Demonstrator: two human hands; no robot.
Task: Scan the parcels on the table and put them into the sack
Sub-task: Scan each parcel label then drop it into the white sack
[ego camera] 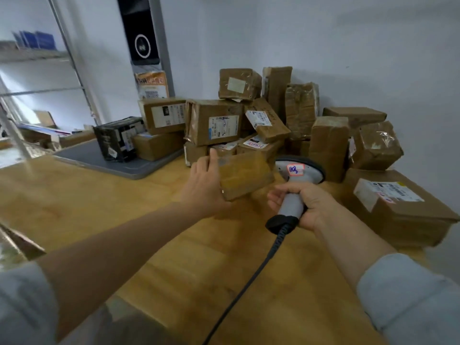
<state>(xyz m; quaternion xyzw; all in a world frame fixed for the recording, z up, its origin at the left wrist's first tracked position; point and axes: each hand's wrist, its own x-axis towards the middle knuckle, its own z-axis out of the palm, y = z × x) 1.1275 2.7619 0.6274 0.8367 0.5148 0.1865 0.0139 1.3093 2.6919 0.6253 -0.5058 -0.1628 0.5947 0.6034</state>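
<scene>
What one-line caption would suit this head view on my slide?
Left hand on a brown parcel, right hand gripping a corded scanner beside it, parcel pile behind.

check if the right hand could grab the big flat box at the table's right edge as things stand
Probably not yet. The right hand grips the scanner, so it is not free. The flat box lies close beside it with nothing between, so only the scanner stands in the way.
</scene>
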